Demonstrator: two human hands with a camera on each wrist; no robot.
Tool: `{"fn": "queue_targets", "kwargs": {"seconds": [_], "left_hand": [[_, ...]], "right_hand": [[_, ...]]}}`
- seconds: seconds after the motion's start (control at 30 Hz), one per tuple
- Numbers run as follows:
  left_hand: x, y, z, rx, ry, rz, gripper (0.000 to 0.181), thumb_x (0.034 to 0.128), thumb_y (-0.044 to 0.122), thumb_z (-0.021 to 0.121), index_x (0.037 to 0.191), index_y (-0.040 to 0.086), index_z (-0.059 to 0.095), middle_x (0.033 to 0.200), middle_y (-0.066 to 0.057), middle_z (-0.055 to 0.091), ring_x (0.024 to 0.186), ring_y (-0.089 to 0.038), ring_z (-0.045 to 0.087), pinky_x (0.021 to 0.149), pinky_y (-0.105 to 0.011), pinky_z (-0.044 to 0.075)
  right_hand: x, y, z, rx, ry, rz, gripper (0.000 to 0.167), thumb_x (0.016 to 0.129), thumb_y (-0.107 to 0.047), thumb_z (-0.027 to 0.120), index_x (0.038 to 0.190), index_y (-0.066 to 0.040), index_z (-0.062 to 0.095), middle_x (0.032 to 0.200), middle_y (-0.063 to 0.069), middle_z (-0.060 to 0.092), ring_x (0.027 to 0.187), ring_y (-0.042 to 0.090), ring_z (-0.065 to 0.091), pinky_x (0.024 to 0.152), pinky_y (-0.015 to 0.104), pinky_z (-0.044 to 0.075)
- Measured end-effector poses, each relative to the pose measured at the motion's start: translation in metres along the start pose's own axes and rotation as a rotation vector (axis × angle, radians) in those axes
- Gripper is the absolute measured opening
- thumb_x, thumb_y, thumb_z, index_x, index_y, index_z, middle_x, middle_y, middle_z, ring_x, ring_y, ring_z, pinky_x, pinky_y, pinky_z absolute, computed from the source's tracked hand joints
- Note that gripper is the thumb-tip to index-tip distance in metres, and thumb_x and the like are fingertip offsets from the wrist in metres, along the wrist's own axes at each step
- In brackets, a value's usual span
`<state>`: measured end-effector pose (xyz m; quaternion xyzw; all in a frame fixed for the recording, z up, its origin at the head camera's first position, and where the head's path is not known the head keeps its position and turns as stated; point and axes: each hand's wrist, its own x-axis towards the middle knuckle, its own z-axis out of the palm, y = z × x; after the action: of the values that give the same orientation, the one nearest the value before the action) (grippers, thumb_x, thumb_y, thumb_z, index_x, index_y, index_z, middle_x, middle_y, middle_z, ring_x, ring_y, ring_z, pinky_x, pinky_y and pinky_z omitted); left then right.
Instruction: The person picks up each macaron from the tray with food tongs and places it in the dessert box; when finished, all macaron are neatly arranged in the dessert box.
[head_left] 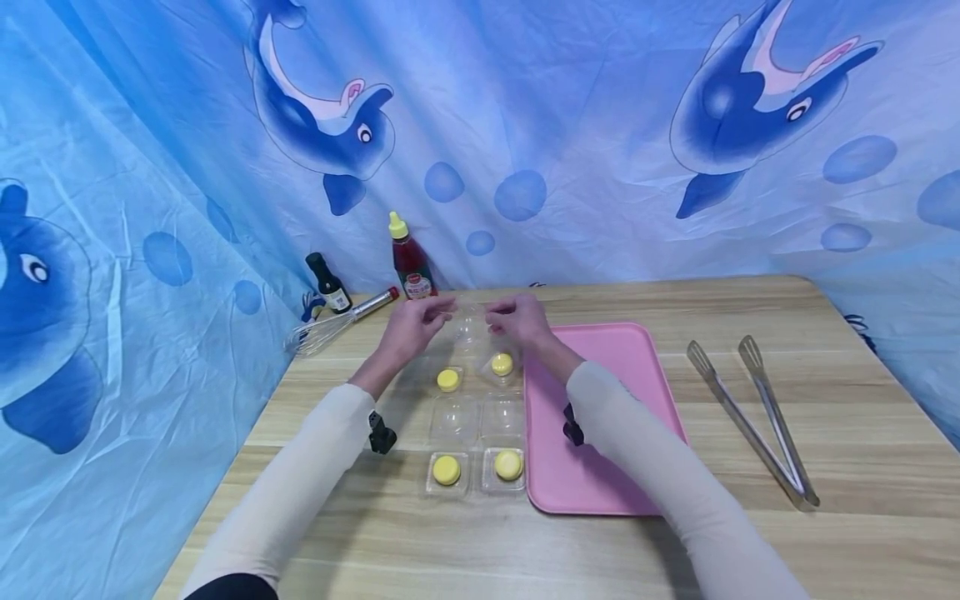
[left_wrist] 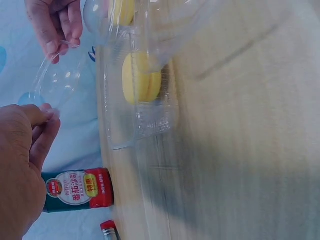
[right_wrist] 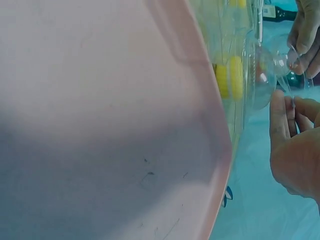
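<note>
Between the two hands a clear domed plastic lid [head_left: 468, 323] is held up by its edges. The left hand [head_left: 417, 327] pinches one side with thumb and fingers, as the left wrist view shows on the lid [left_wrist: 62, 75]. On the opposite side the right hand [head_left: 521, 320] pinches the other edge; in the right wrist view this hand [right_wrist: 300, 145] has its fingertips at the plastic. Just nearer the person, clear boxes hold a yellow round piece [head_left: 447, 380] and another yellow piece [head_left: 502, 363]. Two more, a left one [head_left: 446, 470] and a right one [head_left: 508, 465], lie in front boxes.
A pink tray [head_left: 600, 467] lies under the right forearm, with metal tongs [head_left: 757, 417] to its right. At the back left are a whisk [head_left: 330, 327], a dark bottle [head_left: 330, 285] and a red sauce bottle [head_left: 412, 265]. A dolphin-print curtain hangs behind.
</note>
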<state>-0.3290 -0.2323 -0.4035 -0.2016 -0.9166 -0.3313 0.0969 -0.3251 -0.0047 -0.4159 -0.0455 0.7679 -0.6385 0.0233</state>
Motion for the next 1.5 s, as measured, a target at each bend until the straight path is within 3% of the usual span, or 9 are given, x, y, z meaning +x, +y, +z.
{"fn": "queue_targets", "kwargs": {"seconds": [0.13, 0.27, 0.37, 0.6, 0.8, 0.93, 1.13, 1.27, 1.5], "left_hand": [[-0.007, 0.002, -0.003, -0.021, 0.001, -0.010, 0.033, 0.1002, 0.004, 0.073, 0.133, 0.004, 0.072, 0.122, -0.010, 0.077, 0.106, -0.026, 0.077, 0.090, -0.037, 0.064], [-0.013, 0.005, -0.008, -0.124, -0.034, -0.052, 0.028, 0.1042, 0.008, 0.069, 0.132, 0.003, 0.073, 0.119, -0.012, 0.078, 0.104, -0.032, 0.077, 0.087, -0.037, 0.065], [-0.017, 0.005, -0.013, -0.193, -0.086, -0.100, 0.028, 0.1099, 0.018, 0.062, 0.130, 0.003, 0.074, 0.118, -0.014, 0.078, 0.105, -0.038, 0.076, 0.085, -0.040, 0.066], [-0.023, 0.004, -0.027, -0.224, -0.247, -0.137, 0.058, 0.1135, 0.048, 0.046, 0.133, 0.000, 0.071, 0.122, -0.016, 0.077, 0.110, -0.042, 0.074, 0.087, -0.043, 0.066], [-0.025, 0.000, -0.039, -0.223, -0.427, -0.101, 0.058, 0.1137, 0.045, 0.049, 0.141, -0.004, 0.064, 0.128, -0.019, 0.074, 0.117, -0.043, 0.071, 0.098, -0.045, 0.062], [-0.030, -0.001, -0.047, -0.178, -0.478, -0.097, 0.056, 0.1103, 0.044, 0.057, 0.145, 0.000, 0.063, 0.134, -0.017, 0.071, 0.119, -0.040, 0.069, 0.104, -0.050, 0.058], [-0.038, -0.006, -0.053, -0.088, -0.428, -0.073, 0.058, 0.1012, 0.045, 0.072, 0.143, 0.006, 0.066, 0.136, -0.009, 0.071, 0.123, -0.026, 0.067, 0.107, -0.048, 0.055], [-0.044, -0.010, -0.053, -0.030, -0.363, -0.038, 0.060, 0.0951, 0.044, 0.081, 0.142, 0.009, 0.067, 0.134, -0.006, 0.072, 0.121, -0.023, 0.068, 0.107, -0.045, 0.056], [-0.053, -0.011, -0.050, 0.064, -0.323, 0.067, 0.062, 0.0898, 0.030, 0.087, 0.144, 0.008, 0.065, 0.138, -0.012, 0.069, 0.125, -0.031, 0.066, 0.110, -0.052, 0.053]], "right_hand": [[-0.003, -0.001, 0.000, 0.045, -0.013, -0.003, 0.019, 0.093, 0.005, 0.077, 0.112, 0.008, 0.076, 0.101, 0.023, 0.077, 0.082, 0.032, 0.077, 0.085, 0.047, 0.065], [-0.006, -0.001, 0.001, 0.019, -0.013, -0.069, 0.014, 0.093, 0.005, 0.077, 0.107, 0.006, 0.077, 0.095, 0.019, 0.077, 0.077, 0.025, 0.074, 0.085, 0.047, 0.065], [-0.008, -0.001, 0.003, -0.059, -0.017, -0.179, 0.009, 0.092, 0.005, 0.078, 0.101, 0.003, 0.077, 0.091, 0.015, 0.077, 0.077, 0.020, 0.071, 0.081, 0.040, 0.066], [-0.017, -0.002, 0.009, -0.173, -0.064, -0.487, 0.010, 0.085, 0.012, 0.075, 0.088, 0.002, 0.074, 0.089, 0.014, 0.075, 0.080, 0.024, 0.073, 0.074, 0.025, 0.064], [-0.025, -0.002, 0.013, -0.304, -0.050, -0.783, 0.018, 0.081, 0.014, 0.075, 0.081, -0.003, 0.070, 0.085, 0.008, 0.069, 0.077, 0.020, 0.068, 0.073, 0.025, 0.061], [-0.032, -0.003, 0.016, -0.380, -0.069, -0.892, 0.020, 0.081, 0.015, 0.076, 0.081, -0.004, 0.069, 0.085, 0.005, 0.067, 0.080, 0.019, 0.065, 0.075, 0.024, 0.059], [-0.039, -0.005, 0.018, -0.401, -0.211, -0.800, 0.017, 0.087, 0.004, 0.082, 0.100, -0.001, 0.073, 0.100, 0.008, 0.071, 0.096, 0.028, 0.070, 0.090, 0.034, 0.062], [-0.039, -0.007, 0.016, -0.412, -0.302, -0.648, 0.036, 0.089, -0.011, 0.087, 0.121, -0.002, 0.073, 0.118, 0.012, 0.073, 0.112, 0.033, 0.069, 0.100, 0.046, 0.059], [-0.036, -0.004, 0.018, -0.532, -0.419, -0.371, 0.070, 0.093, -0.033, 0.085, 0.151, -0.005, 0.056, 0.152, 0.012, 0.059, 0.141, 0.030, 0.055, 0.118, 0.044, 0.046]]}}
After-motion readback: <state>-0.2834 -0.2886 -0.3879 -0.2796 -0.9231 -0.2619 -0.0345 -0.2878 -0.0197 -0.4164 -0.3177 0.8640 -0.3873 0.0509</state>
